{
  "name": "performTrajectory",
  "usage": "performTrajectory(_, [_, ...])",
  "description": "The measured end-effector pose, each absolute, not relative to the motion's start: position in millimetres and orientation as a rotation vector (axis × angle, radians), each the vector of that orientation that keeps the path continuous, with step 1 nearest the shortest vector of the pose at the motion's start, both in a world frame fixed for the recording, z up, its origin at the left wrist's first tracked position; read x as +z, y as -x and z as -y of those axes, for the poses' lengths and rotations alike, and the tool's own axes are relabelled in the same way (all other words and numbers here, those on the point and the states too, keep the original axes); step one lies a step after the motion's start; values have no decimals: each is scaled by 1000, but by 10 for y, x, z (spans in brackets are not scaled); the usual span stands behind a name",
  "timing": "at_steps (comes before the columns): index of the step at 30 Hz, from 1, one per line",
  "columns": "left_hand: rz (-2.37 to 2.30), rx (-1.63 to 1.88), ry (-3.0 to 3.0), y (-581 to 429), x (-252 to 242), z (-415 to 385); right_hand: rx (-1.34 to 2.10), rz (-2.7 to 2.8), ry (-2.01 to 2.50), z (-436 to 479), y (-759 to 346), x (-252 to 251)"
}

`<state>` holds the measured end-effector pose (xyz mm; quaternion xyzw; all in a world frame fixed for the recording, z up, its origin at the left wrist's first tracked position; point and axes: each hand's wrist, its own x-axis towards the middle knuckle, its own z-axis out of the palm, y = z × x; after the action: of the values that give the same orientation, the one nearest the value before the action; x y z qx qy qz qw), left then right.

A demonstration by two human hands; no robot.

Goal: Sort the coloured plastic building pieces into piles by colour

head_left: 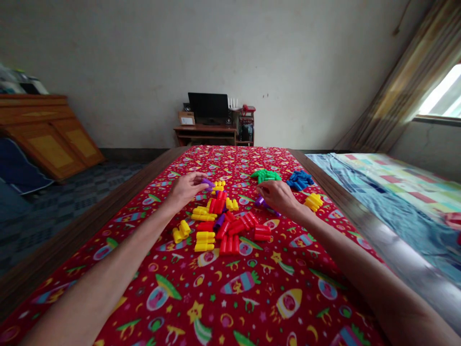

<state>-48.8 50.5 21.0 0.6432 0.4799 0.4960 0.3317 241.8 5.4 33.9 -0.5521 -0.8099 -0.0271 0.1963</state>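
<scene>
My left hand (188,189) pinches a purple toy building block (208,183) between thumb and fingers, just over the left side of the pile. My right hand (278,194) has its fingers curled together above a few purple blocks (260,201), partly covering them; what its fingertips hold, if anything, is hidden. Between and below the hands lie mixed red blocks (229,245) and yellow blocks (204,241), with another purple block (219,221) among them. Beyond my right hand are a heap of green blocks (266,176) and a heap of blue blocks (300,180).
A small group of yellow blocks (313,202) lies right of my right wrist. The patterned red cloth (248,298) covers the table, whose dark wooden edge (355,230) shows. A bed (392,192) stands to the right, a desk with a monitor (208,106) ahead, a cabinet (50,139) left.
</scene>
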Motion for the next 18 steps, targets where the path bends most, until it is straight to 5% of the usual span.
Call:
performTrajectory(7, [-934,1181,-1895,-82,351,-94,242,2226,971,189,-2180,404])
performTrajectory(18, [-1364,949,-2470,291,74,-396,115,2352,1562,-255,-2895,540])
